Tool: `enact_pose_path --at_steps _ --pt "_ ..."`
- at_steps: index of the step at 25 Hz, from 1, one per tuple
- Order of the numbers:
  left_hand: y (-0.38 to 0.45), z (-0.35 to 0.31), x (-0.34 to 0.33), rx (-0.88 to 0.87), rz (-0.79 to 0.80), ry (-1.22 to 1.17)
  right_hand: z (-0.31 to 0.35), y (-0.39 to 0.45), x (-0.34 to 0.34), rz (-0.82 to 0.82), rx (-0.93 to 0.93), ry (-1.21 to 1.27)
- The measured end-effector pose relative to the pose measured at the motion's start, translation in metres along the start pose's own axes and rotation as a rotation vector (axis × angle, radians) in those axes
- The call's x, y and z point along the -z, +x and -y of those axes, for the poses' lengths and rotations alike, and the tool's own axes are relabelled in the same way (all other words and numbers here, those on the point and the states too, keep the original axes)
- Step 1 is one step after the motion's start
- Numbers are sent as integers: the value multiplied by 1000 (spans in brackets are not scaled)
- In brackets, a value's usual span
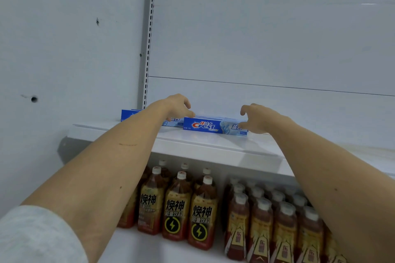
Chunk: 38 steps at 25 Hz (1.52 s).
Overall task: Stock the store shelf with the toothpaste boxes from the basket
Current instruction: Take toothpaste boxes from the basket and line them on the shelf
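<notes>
A Crest toothpaste box [213,127] is lying lengthwise along the white shelf [213,149]; the left hand [178,105] and right hand [257,119] are pinching its ends, drink bottles [198,213] standing below.

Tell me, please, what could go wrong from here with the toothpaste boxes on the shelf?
The front Crest box sits near the shelf's front edge; a nudge from the left hand or right hand at its ends might tip it onto the bottles below. Pushing it back could also skew the rear box.
</notes>
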<state>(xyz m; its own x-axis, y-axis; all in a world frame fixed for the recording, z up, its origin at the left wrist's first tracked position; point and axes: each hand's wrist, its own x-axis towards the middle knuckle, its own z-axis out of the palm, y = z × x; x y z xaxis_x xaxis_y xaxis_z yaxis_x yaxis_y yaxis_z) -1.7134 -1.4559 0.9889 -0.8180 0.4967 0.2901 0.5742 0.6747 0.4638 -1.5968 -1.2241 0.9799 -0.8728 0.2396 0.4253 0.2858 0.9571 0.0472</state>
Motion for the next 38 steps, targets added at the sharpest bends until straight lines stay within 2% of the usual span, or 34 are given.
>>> enact_pose_path --at_steps 10,17,20,27,33,38 --pt "-139 -78 -27 53 -7 206 -8 -133 28 43 59 154" --pt "-196 -96 -62 84 38 245 2 -211 25 -110 100 259" --pt "-214 -88 -84 69 33 223 18 -242 9 -110 171 333" --pt "-272 -47 -166 83 153 182 42 -318 -65 121 57 359" --pt "-337 -3 -278 132 372 150 52 -410 -167 433 -71 387" --pt "-393 36 -402 197 612 82 38 -486 -289 699 -128 468"
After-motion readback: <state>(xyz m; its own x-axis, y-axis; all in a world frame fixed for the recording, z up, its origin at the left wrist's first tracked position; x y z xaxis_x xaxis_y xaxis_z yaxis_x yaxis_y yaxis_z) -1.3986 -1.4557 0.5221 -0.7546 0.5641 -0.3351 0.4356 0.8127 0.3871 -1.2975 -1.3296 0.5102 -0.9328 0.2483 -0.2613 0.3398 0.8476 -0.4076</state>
